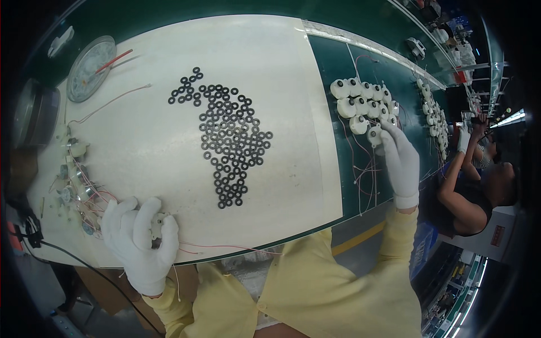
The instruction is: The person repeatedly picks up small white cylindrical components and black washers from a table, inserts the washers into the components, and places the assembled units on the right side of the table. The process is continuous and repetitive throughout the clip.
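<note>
My left hand [140, 239], in a white glove, is closed around a small motor [158, 224] with thin red and white wires trailing over the near table edge. At the right, my gloved right hand [401, 166] has its fingertips on a round white motor housing [374, 136] with a dark centre. That housing sits at the near end of several similar white housings [360, 106], set out in rows with wires hanging off them. Many black rubber rings [231, 132] lie scattered on the white sheet [287, 101] between my hands.
Loose motors and wires [76, 174] crowd the left side. Behind them stand a clear round dish [90, 70] with a red stick [115, 60] and a dark container [35, 112]. More white housings [433, 115] line the far right, near a co-worker [470, 194].
</note>
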Motion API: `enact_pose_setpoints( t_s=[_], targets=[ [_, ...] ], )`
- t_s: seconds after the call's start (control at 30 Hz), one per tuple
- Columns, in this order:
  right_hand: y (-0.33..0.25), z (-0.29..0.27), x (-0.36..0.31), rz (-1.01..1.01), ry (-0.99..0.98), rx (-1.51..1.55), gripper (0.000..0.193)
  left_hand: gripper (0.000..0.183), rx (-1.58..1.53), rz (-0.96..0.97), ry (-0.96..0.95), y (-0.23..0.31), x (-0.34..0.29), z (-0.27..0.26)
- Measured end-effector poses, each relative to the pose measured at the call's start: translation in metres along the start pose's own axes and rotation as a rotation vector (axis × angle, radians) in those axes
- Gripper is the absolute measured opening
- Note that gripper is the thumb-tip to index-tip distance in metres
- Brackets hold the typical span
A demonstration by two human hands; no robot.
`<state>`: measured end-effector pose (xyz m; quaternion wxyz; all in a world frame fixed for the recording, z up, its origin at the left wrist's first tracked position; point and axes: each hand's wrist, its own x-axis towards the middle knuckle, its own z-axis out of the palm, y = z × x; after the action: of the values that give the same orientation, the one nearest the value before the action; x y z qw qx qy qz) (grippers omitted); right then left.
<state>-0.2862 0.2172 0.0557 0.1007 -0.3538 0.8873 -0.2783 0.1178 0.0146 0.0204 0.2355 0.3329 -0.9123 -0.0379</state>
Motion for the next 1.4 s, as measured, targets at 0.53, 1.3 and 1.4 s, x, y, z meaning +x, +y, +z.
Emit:
enact_pose_setpoints(
  t_s=[0.53, 1.3, 1.4],
  targets=[
    [0.009, -0.005, 0.0, -0.076, 0.126, 0.131, 0.033, 0.039, 0.034, -0.004, 0.071, 0.006, -0.011, -0.005],
    [-0.144, 0.06, -0.027, 0.273, -1.414, 0.731, 0.056, 0.048, 0.144, -0.132, 0.219, -0.088, 0.074, -0.041],
    [-0.141, 0.043, -0.025, 0.216, -1.39, 0.659, 0.045, 0.06, 0.297, -0.461, -0.014, -0.178, 0.086, -0.036]
  ],
)
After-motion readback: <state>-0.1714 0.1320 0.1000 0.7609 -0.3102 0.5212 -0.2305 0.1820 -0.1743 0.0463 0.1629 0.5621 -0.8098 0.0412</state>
